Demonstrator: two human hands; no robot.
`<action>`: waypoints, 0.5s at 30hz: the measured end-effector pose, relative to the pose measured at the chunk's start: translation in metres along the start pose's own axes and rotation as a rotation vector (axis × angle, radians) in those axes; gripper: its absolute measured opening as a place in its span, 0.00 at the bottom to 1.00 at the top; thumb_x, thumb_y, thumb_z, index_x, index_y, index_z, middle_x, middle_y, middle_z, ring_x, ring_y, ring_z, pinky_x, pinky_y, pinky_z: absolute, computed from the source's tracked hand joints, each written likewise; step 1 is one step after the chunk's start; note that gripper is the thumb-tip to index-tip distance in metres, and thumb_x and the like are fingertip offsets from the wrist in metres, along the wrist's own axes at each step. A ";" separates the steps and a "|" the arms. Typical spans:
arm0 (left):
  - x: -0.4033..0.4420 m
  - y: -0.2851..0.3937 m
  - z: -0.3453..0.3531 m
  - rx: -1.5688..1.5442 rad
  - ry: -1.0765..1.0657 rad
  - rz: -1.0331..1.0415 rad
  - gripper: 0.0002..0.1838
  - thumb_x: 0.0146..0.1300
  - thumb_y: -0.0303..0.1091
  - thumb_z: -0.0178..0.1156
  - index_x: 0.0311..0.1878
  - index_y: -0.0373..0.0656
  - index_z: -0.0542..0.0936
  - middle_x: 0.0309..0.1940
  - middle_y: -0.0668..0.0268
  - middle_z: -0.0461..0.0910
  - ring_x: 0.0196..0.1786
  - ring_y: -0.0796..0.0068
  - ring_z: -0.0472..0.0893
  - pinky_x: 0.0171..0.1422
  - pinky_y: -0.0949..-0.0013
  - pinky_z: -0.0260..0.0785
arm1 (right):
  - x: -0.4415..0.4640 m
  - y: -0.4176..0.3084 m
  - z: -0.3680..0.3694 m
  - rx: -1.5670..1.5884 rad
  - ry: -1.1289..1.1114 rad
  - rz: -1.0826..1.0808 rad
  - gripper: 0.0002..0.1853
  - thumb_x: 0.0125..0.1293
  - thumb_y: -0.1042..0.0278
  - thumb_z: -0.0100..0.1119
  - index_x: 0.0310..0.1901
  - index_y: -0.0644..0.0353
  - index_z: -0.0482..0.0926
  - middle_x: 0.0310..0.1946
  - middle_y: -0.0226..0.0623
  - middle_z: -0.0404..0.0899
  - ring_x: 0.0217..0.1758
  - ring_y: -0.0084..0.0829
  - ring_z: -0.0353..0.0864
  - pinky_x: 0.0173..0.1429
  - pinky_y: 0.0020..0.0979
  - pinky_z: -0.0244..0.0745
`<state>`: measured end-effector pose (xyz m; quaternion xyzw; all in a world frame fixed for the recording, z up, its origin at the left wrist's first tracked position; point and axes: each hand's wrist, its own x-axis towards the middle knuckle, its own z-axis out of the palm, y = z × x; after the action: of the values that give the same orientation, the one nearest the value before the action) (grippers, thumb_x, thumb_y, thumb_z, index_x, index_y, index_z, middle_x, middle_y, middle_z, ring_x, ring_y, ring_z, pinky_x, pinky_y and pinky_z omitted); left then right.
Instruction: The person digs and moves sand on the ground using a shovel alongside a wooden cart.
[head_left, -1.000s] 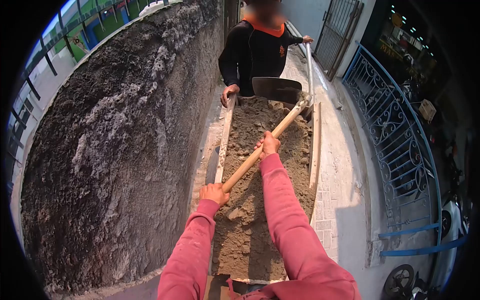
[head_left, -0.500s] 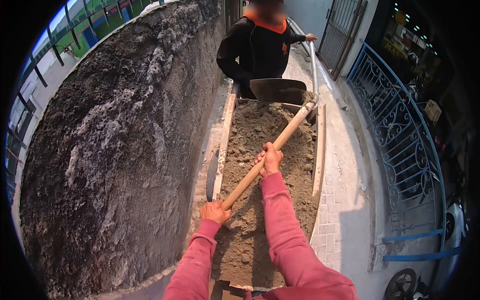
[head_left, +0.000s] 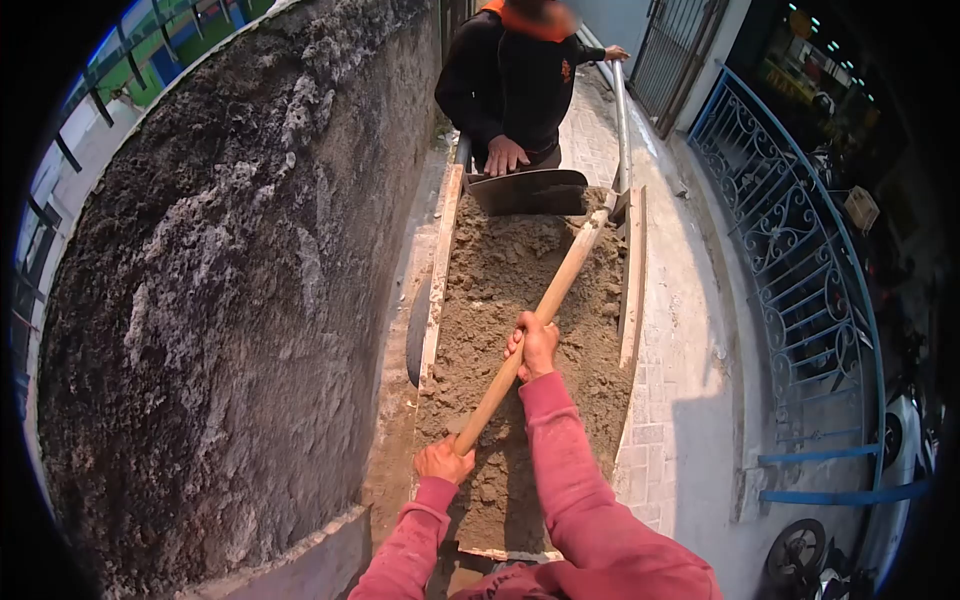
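Left hand point(head_left: 443, 461) and right hand point(head_left: 533, 347) grip the hoe point(head_left: 566, 275) with closed fingers, its blade point(head_left: 530, 193) beyond them, while the sandy mix point(head_left: 490, 270) below them already fills the cart point(head_left: 441, 272) but lies uneven.

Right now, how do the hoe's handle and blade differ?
The handle is pale; the blade is dark. The handle is long and thin, the blade broad. The left hand and right hand grip the handle; neither touches the blade. Both are parts of one hoe.

Both forearms point(head_left: 572, 455) reach forward, left hand point(head_left: 444, 461) clenched nearer, right hand point(head_left: 537, 347) clenched farther out
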<state>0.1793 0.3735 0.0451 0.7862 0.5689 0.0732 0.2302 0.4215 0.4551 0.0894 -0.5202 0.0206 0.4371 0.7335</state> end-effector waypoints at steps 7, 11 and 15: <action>-0.018 -0.058 -0.005 0.067 -0.069 -0.001 0.16 0.47 0.48 0.68 0.36 0.49 0.86 0.27 0.54 0.83 0.34 0.45 0.82 0.44 0.48 0.74 | -0.012 0.062 -0.004 0.028 0.070 0.103 0.08 0.56 0.71 0.55 0.24 0.60 0.68 0.12 0.32 0.64 0.10 0.29 0.66 0.15 0.36 0.67; -0.043 -0.059 -0.012 0.031 0.025 0.000 0.15 0.47 0.48 0.68 0.31 0.47 0.85 0.24 0.51 0.81 0.31 0.45 0.82 0.38 0.47 0.73 | -0.030 0.073 -0.009 0.033 0.018 0.114 0.09 0.57 0.71 0.56 0.25 0.59 0.67 0.13 0.33 0.65 0.11 0.29 0.66 0.15 0.35 0.67; -0.068 -0.066 -0.009 -0.037 0.013 -0.050 0.12 0.45 0.45 0.68 0.27 0.47 0.83 0.26 0.57 0.83 0.34 0.50 0.82 0.44 0.49 0.70 | -0.094 0.050 -0.011 0.102 -0.048 -0.021 0.08 0.59 0.69 0.58 0.27 0.59 0.69 0.14 0.33 0.66 0.11 0.30 0.67 0.16 0.34 0.68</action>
<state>0.0956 0.3289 0.0331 0.7668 0.5884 0.0830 0.2429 0.3351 0.3926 0.0924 -0.4714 0.0198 0.4401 0.7640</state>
